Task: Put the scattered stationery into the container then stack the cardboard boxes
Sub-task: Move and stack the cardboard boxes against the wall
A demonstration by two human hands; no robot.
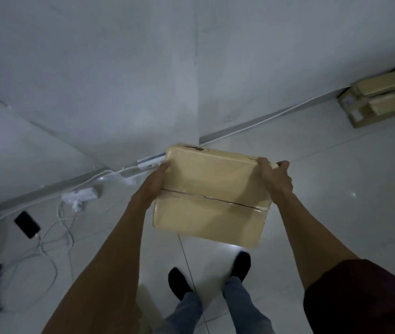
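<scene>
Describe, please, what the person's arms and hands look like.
Both forearms are bare. The left hand and right hand wear no gloves, and no watch shows. A dark maroon short sleeve covers the right upper arm; no left sleeve shows.

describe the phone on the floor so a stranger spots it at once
Follow the foot of the left wall to the white power strip. Just left of it lies the phone, a flat black slab with a white cable in its near end, the only black thing by the strip.
</scene>
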